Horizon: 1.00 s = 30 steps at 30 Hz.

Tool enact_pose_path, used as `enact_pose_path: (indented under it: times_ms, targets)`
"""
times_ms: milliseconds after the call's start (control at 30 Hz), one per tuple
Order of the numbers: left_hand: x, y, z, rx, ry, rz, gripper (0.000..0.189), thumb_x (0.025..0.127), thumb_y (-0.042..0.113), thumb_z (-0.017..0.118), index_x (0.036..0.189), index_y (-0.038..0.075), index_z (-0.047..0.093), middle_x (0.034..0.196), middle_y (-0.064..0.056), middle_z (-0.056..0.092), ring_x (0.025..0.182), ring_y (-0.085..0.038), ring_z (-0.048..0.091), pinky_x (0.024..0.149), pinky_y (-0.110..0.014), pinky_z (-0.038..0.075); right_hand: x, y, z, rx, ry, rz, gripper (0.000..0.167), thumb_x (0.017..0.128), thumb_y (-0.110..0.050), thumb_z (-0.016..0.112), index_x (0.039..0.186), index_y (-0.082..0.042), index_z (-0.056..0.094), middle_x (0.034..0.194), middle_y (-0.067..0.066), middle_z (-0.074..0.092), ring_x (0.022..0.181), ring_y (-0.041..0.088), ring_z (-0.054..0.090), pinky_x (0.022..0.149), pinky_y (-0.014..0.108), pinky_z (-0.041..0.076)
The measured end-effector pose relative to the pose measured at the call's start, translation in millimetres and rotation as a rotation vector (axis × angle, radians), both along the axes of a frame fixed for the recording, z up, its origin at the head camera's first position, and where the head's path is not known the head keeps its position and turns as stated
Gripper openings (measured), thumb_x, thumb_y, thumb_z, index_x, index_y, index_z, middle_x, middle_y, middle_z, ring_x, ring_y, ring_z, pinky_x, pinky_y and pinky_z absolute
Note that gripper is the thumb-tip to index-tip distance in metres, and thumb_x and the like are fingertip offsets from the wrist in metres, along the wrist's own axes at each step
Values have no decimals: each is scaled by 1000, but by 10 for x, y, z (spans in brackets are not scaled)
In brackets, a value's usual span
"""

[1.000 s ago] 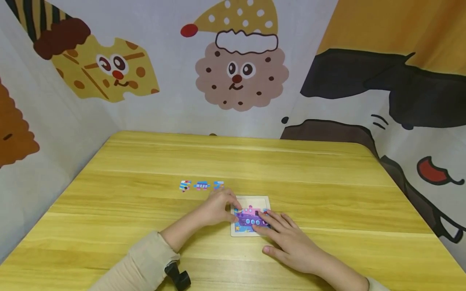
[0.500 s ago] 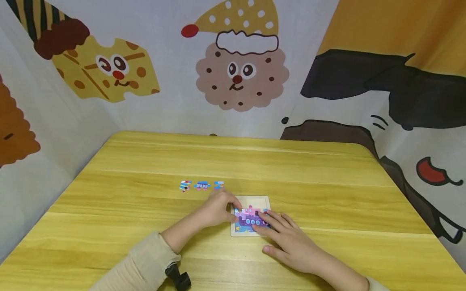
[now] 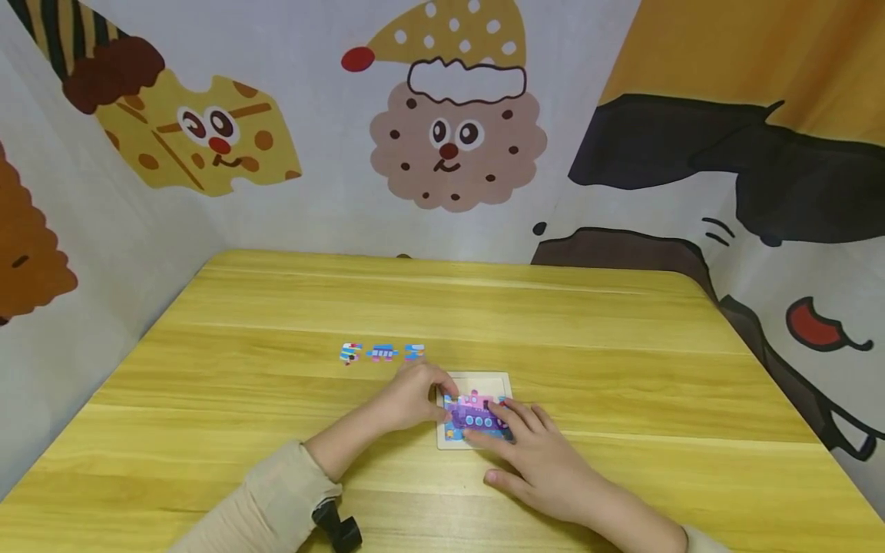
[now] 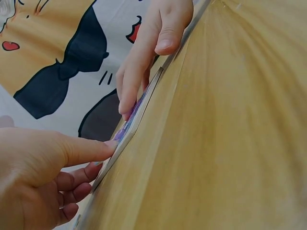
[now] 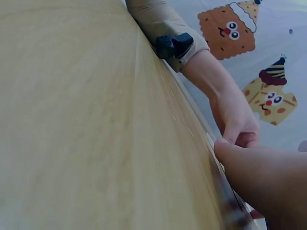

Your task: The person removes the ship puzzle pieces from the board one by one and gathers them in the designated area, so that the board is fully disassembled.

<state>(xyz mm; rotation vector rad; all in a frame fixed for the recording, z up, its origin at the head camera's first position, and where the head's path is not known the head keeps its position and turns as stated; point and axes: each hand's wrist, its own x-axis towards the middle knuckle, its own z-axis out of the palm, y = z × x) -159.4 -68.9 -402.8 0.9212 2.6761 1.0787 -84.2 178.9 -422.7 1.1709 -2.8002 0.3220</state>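
Observation:
A small jigsaw puzzle with a purple and pink ship picture (image 3: 479,422) lies in a pale tray (image 3: 482,382) in the head view. The picture fills the near part; bare board shows at the far side. My left hand (image 3: 413,395) pinches a puzzle piece at the picture's left edge between thumb and index finger. In the left wrist view its thumb (image 4: 91,149) lies over the tray's edge, other fingers curled beneath. My right hand (image 3: 546,457) rests its spread, fairly straight fingertips on the picture's right side, hiding part of it.
Three loose puzzle pieces lie in a row beyond my left hand: a left one (image 3: 350,352), a middle one (image 3: 382,352) and a right one (image 3: 414,351). The wooden table (image 3: 588,330) meets a cartoon-printed curtain (image 3: 311,215) behind. A black strap device (image 3: 336,526) hangs at my left cuff.
My right hand has slid slightly left and nearer over the picture. The purple part at the picture's left has shifted a little under my left fingers. The loose pieces stay put.

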Motion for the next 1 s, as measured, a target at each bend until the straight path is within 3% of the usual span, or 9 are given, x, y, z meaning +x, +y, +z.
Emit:
enact_pose_path:
  times_ms: [300, 700, 1000]
  targets:
    - [-9, 7, 3, 3, 4, -6, 26, 68, 8, 85, 90, 15, 72, 82, 12, 63, 85, -12, 50, 86, -38, 36, 21, -56, 23, 21, 1, -48, 48, 96, -53, 45, 143, -41, 43, 147, 12, 36, 135, 36, 27, 103, 63, 23]
    - [-42, -43, -29, 148, -66, -77, 22, 78, -3, 75, 97, 7, 73, 81, 6, 62, 78, -14, 54, 70, -27, 48, 18, -49, 10, 23, 4, -48, 47, 97, -52, 45, 143, -43, 42, 148, 9, 35, 137, 34, 26, 103, 62, 23]
    - [-35, -40, -24, 153, -41, -98, 15, 83, 1, 73, 95, 10, 75, 82, 9, 62, 79, -14, 53, 70, -27, 47, 19, -46, 8, 23, -3, -43, 47, 97, -52, 44, 143, -42, 41, 149, 9, 34, 137, 33, 25, 104, 62, 22]
